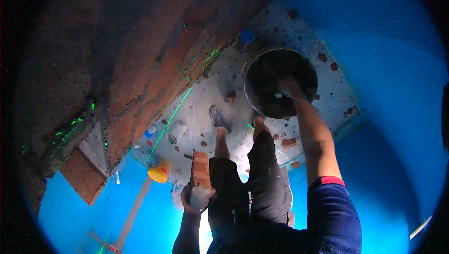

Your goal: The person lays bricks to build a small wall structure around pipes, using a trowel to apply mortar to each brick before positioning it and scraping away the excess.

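Observation:
My left hand [186, 200], low and left of my legs, is wrapped round the lower end of a reddish brick [201, 169]. A grey patch [200, 197], which looks like mortar, covers the brick's near end. My right arm stretches forward into a wide round dark tub [258, 107] on the floor. Inside it my right hand [288, 86] is dim, and its fingers cannot be made out. Beside that hand shows a small pale spot [278, 95]; what it is I cannot tell.
A brick wall [140, 53] rises along the left, with green laser light on it. On the dusty floor [220, 81] lie brick pieces [289, 143], a white cylindrical container [176, 131] and a yellow bucket [159, 171]. Blue wall [383, 76] stands at right.

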Action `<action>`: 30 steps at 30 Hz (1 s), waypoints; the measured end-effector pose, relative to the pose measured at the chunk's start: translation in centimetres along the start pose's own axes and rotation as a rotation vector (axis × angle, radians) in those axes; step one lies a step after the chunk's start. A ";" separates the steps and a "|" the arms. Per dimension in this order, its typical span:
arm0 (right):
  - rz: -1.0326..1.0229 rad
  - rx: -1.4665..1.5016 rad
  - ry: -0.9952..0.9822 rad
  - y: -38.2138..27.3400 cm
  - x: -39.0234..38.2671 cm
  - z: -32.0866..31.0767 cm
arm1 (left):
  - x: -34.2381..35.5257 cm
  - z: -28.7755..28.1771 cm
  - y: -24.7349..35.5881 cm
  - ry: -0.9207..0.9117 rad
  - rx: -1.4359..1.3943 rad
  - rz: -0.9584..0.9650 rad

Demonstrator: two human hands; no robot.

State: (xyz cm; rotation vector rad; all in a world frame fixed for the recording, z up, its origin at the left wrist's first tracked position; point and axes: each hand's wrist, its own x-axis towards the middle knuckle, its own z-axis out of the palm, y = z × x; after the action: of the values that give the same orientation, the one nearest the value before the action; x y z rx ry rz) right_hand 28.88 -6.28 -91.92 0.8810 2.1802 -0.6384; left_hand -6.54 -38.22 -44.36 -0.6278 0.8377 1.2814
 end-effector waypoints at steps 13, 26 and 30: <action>0.352 1.657 0.055 -6.5 -16.1 -9.8 | 0.9 3.3 3.7 0.121 0.332 -0.165; 0.160 1.615 0.636 -17.1 -45.5 -23.2 | 0.3 23.9 7.8 -0.544 1.247 -0.206; 0.186 1.435 0.893 -21.1 -53.3 -27.2 | -2.6 26.9 8.6 -0.739 1.501 -0.178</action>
State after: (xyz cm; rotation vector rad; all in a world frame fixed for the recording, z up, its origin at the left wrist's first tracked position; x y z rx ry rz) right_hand 30.34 -23.66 -30.91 2.3912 1.9894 -2.0915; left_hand -10.13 -16.39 -26.61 0.9022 0.8228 0.3647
